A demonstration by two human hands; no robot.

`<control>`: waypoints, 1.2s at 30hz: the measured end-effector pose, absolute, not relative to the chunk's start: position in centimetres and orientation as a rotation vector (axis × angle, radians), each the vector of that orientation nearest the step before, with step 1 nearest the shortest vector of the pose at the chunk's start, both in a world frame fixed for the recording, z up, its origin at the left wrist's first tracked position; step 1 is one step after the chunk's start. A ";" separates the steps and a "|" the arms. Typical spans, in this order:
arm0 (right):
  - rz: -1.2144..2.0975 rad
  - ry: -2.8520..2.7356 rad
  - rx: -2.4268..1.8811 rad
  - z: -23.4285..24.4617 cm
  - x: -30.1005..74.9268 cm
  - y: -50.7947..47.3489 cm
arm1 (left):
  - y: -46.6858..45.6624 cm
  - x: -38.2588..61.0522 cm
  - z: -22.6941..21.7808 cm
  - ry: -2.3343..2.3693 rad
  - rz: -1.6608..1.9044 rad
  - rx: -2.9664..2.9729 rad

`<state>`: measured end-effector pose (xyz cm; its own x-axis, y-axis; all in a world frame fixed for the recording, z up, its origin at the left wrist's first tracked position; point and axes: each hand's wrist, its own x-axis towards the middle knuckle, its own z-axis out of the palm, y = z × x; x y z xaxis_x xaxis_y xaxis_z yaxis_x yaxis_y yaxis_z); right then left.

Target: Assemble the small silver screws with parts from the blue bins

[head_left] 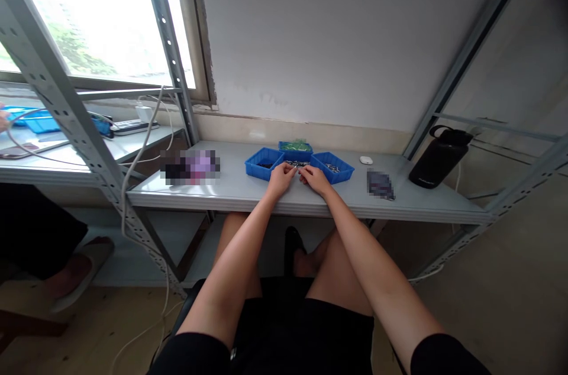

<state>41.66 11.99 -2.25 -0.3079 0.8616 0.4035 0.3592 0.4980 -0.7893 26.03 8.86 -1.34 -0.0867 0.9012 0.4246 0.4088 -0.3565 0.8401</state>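
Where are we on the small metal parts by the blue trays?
Done: cannot tell; the left tray and right tray each hold some dark bits. In hand: left hand and right hand meet over small metal parts between the trays. Left: loose parts lie there, and the back tray holds green pieces.

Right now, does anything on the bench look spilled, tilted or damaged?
Nothing stands out. The three blue trays sit flat together on the bench. Both hands, left hand and right hand, meet over small metal parts. The black bottle stands leaning-looking, probably lens distortion.
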 end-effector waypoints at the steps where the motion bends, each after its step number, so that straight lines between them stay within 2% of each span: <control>1: 0.736 -1.881 -1.013 -2.2 41.6 12.0 | 8.8 26.0 -1.3 1.424 1.433 1.760; 36: 0.826 -1.803 -0.982 -2.4 41.5 12.2 | 8.3 25.9 -0.8 1.438 1.342 1.831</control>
<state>41.47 12.24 -2.45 -0.2840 0.8769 0.3878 0.2787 0.4625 -0.8417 25.93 8.26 -0.84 -0.0169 0.9115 0.4110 0.4729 -0.3549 0.8065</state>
